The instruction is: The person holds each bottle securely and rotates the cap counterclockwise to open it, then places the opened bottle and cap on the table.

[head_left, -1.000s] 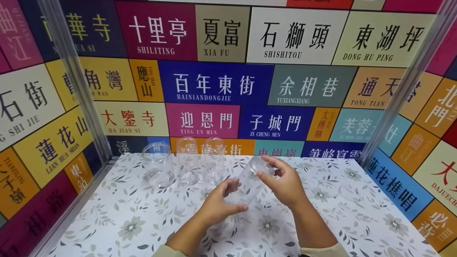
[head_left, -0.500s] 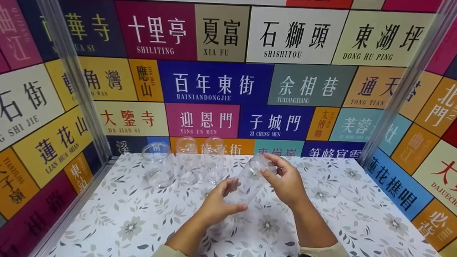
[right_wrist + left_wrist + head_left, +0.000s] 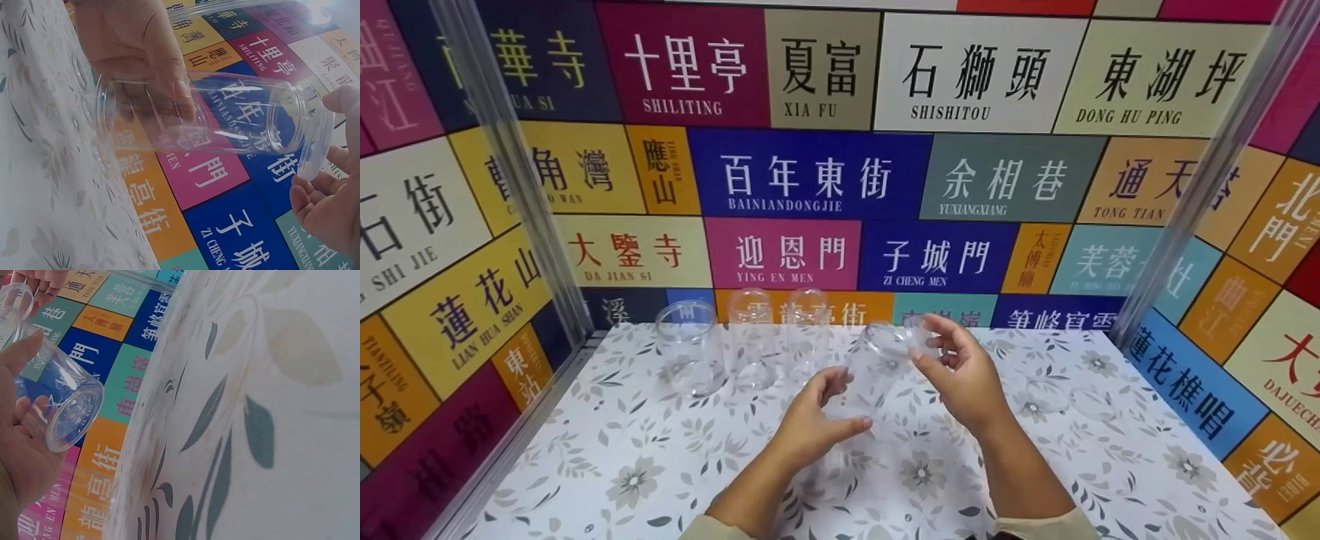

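A clear plastic jar (image 3: 866, 382) is tilted above the table, its mouth toward the upper right. My left hand (image 3: 810, 424) grips it round the lower part, thumb on the near side; the left wrist view shows the jar's base (image 3: 76, 416). My right hand (image 3: 966, 379) pinches a clear lid (image 3: 318, 140) between thumb and fingers. In the right wrist view, the lid stands at a slant beside the jar's open rim (image 3: 291, 118), with a narrow gap showing along part of it. No contents show through the jar wall.
A wide clear jar (image 3: 690, 352) and two narrower clear jars (image 3: 751, 341) stand at the back left of the flower-patterned table (image 3: 720, 472). Faint clear discs, seemingly lids (image 3: 1095, 403), lie at the right. Sign-covered walls (image 3: 810, 172) enclose the back and sides.
The lid has come away from the jar's mouth, shifting slightly right and up with my right hand. My left hand has moved the jar a little left. The standing jars have not moved.
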Demonstrator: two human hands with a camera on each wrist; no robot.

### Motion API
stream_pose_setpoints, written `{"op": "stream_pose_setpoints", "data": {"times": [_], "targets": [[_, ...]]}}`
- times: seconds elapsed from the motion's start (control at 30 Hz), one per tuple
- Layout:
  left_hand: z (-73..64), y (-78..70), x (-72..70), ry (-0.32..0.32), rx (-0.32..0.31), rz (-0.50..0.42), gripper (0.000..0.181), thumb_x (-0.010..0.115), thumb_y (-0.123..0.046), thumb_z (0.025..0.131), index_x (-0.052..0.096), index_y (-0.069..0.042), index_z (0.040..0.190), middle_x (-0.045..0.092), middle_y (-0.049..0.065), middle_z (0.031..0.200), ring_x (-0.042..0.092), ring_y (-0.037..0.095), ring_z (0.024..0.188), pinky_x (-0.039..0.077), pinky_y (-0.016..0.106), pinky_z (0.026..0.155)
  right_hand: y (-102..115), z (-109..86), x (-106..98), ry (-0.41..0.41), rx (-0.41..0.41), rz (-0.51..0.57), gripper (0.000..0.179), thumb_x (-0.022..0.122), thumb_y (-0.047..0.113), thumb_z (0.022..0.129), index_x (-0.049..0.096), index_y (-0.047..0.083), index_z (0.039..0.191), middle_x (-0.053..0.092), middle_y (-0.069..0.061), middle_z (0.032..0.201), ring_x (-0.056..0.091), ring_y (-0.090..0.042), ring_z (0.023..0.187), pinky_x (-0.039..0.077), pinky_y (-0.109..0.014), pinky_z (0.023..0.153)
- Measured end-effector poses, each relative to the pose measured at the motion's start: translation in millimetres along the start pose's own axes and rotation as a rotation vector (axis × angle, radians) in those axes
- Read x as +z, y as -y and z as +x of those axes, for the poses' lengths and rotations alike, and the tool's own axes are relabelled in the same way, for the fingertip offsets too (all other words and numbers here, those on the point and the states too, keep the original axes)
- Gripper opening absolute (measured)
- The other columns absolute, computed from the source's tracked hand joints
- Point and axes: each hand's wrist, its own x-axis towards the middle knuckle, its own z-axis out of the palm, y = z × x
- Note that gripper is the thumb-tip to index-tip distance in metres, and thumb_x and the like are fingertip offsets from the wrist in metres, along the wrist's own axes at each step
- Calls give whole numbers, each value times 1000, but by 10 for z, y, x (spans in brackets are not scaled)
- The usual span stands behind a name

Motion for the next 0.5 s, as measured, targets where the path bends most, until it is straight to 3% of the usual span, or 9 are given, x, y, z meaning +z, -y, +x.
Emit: {"op": "stream_pose_setpoints", "data": {"times": [0.1,0.27,0.5], "targets": [[9,12,9,-29,-16,1,90,95,-39,81,49,-16,155,57,4,159,48,30,153,34,58,131,-41,7,-59,2,-8,23,61,75,20,100,52,19,157,58,-6,153,56,-25,131,50,-22,100],[35,55,28,-66,-19,34,89,93,-38,83,48,-16,156,52,7,159,46,31,153,33,59,131,-140,9,-174,23,4,48,67,73,17,102,45,24,161,51,-9,152,57,-27,133,54,-20,100],[129,123,67,-106,-11,61,85,92,-39,84,51,-17,155,56,4,156,49,30,150,39,56,127,-328,-33,-380,4,40,21,68,78,24,99,48,27,160,50,-10,152,58,-26,135,56,-16,99]]}}
